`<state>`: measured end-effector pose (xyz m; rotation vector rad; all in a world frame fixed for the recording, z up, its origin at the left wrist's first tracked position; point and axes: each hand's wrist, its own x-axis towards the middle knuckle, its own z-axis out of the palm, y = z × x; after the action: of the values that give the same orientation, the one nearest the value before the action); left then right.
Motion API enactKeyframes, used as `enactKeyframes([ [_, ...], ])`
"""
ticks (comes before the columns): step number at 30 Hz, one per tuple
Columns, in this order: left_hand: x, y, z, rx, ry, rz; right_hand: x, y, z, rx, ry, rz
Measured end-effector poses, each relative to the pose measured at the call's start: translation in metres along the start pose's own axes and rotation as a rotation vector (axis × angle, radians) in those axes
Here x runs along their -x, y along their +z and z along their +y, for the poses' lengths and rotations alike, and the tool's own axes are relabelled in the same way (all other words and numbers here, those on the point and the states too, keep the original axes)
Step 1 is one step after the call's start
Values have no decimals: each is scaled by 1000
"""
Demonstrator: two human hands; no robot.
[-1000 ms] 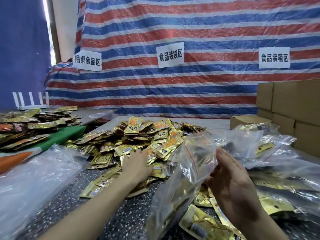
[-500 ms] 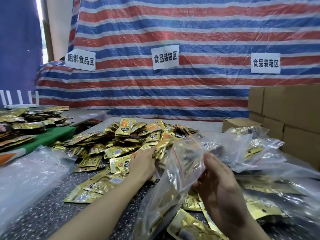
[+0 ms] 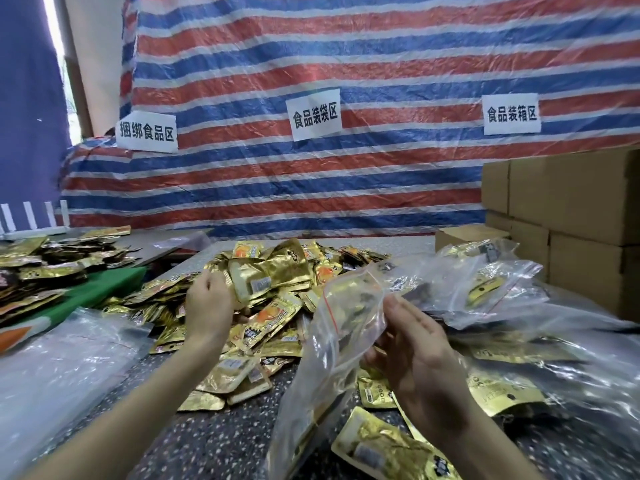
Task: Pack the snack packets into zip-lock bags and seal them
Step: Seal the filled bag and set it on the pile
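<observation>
Left of the big heap of gold foil snack packets (image 3: pixel 277 327), a green board (image 3: pixel 104 289) lies on the dark speckled tabletop (image 3: pixel 214 441) and carries more packets. Just above the heap, the left hand (image 3: pixel 207 306) grips one gold packet (image 3: pixel 270 271). Right of the heap, the right hand (image 3: pixel 419 355) holds up a clear zip-lock bag (image 3: pixel 343 327). Farther right stand brown cardboard boxes (image 3: pixel 571 209). Behind the heap hangs a red, blue and white striped tarpaulin (image 3: pixel 346 64) with white paper signs (image 3: pixel 316 114).
</observation>
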<state>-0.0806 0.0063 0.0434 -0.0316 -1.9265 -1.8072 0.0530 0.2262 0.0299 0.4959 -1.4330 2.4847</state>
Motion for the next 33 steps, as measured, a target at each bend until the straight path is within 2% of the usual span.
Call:
enactKeyframes([
  [8,29,-42,119,98,357,-41,1,5,0,58,-11,-47],
  [15,69,-33,193,1,816,-105,5,9,-2,105,-16,-108],
  [23,87,-22,182,-466,1113,-225,6,15,-4,63,-30,-62],
  [28,101,-11,174,-519,1145,-332,8,17,-6,106,-50,-116],
  [33,110,6,158,-815,1204,-318,7,16,-7,93,-64,-105],
])
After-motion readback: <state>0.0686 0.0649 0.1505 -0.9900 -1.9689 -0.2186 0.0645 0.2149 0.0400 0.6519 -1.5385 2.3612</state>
